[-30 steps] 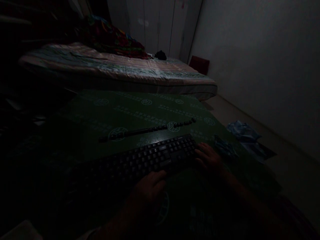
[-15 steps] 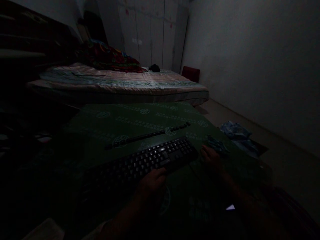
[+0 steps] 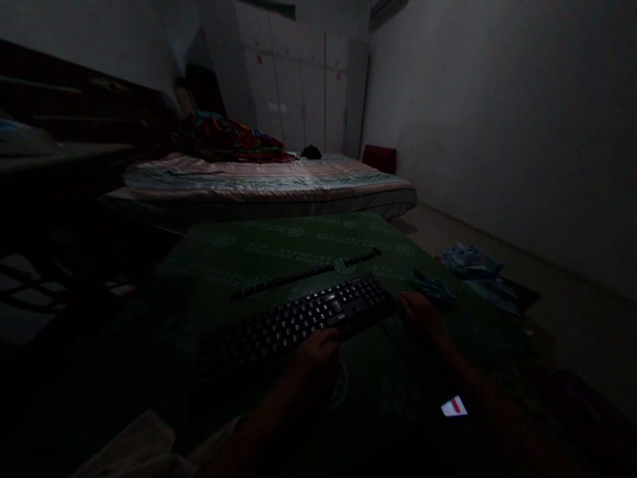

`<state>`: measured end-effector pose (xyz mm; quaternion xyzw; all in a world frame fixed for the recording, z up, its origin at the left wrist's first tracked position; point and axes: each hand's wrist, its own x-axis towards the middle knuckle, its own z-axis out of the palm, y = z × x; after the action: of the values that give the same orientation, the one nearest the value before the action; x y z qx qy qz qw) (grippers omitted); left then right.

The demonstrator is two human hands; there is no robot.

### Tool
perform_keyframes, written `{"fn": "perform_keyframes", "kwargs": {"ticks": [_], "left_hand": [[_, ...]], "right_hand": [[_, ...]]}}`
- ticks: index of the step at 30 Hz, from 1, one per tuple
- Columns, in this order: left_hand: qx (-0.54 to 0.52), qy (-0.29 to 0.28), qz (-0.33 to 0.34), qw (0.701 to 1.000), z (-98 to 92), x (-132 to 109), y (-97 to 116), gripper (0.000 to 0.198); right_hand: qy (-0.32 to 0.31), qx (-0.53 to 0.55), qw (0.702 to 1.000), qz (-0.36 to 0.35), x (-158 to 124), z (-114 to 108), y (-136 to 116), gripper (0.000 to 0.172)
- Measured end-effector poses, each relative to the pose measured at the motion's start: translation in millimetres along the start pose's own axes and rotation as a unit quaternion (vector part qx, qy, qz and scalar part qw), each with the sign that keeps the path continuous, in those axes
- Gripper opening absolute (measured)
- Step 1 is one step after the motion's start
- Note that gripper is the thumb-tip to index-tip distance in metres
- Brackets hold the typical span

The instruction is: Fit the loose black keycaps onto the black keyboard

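A black keyboard [image 3: 298,318] lies at a slant on the green table [image 3: 318,232] in dim light. Along its front edge, my left hand [image 3: 318,355] is closed, fingers curled over the rim near the middle. My right hand [image 3: 418,312] is at the keyboard's right end, its fingers drawn together against that corner. Beyond the keyboard runs a row of small black pieces [image 3: 298,273] that look like loose keycaps. A thin cable [image 3: 393,337] trails between my hands. Darkness hides the keyboard's left end and my fingertips.
Right of my right hand lies a crumpled dark cloth [image 3: 432,287], with a light blue bundle [image 3: 472,262] farther out. A lit screen [image 3: 454,406] glows near my right forearm. A bed [image 3: 279,186] stands behind the table; a white wall [image 3: 522,133] rises on the right.
My right hand has moved in against the keyboard's right end. My left hand stays at the front edge. The view has tilted up slightly, and more of the lit screen shows.
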<state>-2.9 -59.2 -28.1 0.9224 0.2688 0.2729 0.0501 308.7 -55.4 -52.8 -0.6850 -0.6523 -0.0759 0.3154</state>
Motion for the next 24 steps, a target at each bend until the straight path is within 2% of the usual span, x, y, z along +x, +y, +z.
{"fn": "perform_keyframes", "kwargs": {"ticks": [8,24], "left_hand": [[-0.006,0.005,-0.006,1.000,-6.7,1.0,6.1,0.017],[-0.022,0.004,-0.018,1.000,-5.1,-4.2,4.2,0.020]], "right_hand": [[-0.002,-0.001,1.000,-0.005,-1.0,-0.2,1.4,0.030],[-0.006,0.003,0.998,-0.060,-6.2,3.2,4.3,0.021]]}}
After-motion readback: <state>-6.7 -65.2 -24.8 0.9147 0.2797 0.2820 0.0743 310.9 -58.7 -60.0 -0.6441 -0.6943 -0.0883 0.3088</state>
